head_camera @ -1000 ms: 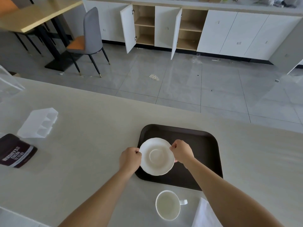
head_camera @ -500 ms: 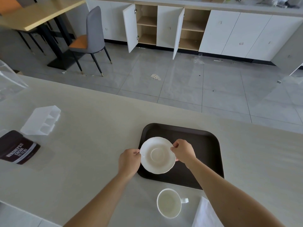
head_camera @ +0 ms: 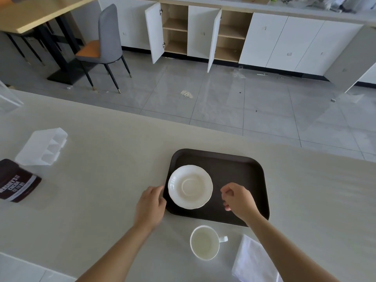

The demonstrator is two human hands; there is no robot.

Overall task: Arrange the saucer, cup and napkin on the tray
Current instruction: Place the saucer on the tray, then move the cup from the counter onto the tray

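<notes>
A white saucer [head_camera: 190, 187] lies in the left half of a dark tray [head_camera: 240, 169], flanked by a left hand [head_camera: 151, 205] and right hand [head_camera: 238, 201], fingers loosely curled and empty; cup [head_camera: 205, 242] and napkin [head_camera: 252, 261] sit on the worktop [head_camera: 105, 180].

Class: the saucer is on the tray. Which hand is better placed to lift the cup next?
Right hand: empty, and the cup has its handle turned toward that side.
</notes>
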